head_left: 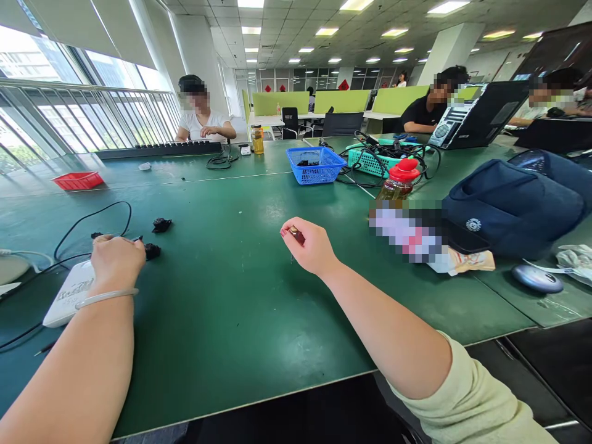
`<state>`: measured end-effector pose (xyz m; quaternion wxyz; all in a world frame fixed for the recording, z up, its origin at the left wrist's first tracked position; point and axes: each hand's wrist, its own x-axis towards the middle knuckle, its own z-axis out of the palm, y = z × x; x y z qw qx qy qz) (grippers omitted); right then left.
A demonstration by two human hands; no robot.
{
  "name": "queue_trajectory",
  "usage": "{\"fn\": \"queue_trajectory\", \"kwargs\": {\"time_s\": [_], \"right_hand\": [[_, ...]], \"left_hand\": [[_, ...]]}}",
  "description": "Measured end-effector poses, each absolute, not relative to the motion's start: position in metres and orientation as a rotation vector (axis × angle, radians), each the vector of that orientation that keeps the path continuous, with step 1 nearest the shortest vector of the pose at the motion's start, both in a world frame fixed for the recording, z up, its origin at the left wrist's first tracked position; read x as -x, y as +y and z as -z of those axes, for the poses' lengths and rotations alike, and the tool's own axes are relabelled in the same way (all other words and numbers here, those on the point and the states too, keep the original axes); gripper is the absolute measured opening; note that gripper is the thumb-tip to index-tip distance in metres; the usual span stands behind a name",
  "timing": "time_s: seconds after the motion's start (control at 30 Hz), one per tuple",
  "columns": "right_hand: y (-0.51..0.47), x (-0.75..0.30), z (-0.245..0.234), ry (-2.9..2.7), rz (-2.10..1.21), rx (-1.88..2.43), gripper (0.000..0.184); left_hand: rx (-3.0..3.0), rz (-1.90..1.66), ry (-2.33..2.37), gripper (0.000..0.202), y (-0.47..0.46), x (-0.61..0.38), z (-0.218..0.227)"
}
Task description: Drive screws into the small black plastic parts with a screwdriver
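Observation:
My left hand [118, 259] rests closed on the green table [240, 308], its fingers pinched on a small black part [152, 250] with a thin black cable running from it. A second small black part [161, 224] lies just beyond it. A bangle circles my left wrist. My right hand [309, 245] hovers over the middle of the table, fingers curled round a small dark object [296, 234] with a thin pin hanging below it.
A white device [69, 299] and cables lie at the left. A blue basket [315, 164], a teal basket [370, 161], a red-capped bottle [398, 182], a navy bag [513, 206] and a mouse [537, 279] lie at the right. A red tray [77, 180] sits far left. Other people sit across.

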<state>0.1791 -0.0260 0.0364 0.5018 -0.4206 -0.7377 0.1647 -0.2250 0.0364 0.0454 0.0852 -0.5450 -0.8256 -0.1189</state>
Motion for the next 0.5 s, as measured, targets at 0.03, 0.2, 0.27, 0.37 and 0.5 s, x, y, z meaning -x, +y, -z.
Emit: {"fn": "queue_trajectory", "kwargs": {"time_s": [0.03, 0.2, 0.27, 0.37, 0.5], "right_hand": [[-0.026, -0.179, -0.036, -1.782, -0.399, 1.018, 0.015], [-0.025, -0.179, -0.035, -1.794, -0.386, 1.023, 0.016], [-0.025, -0.179, -0.035, -1.797, -0.381, 1.018, 0.016], [-0.025, -0.178, -0.036, -1.793, -0.378, 1.019, 0.016], [-0.026, -0.178, -0.037, -1.794, -0.375, 1.015, 0.015]], "left_hand": [[1.618, 0.315, -2.446, 0.052, 0.037, 0.221, -0.045], [1.576, 0.22, -2.479, 0.046, 0.036, 0.201, -0.045], [1.564, 0.227, -2.498, 0.047, 0.035, 0.198, -0.045], [1.527, 0.267, -2.5, 0.052, 0.034, 0.197, -0.045], [1.548, 0.231, -2.47, 0.057, 0.035, 0.196, -0.043]]}}
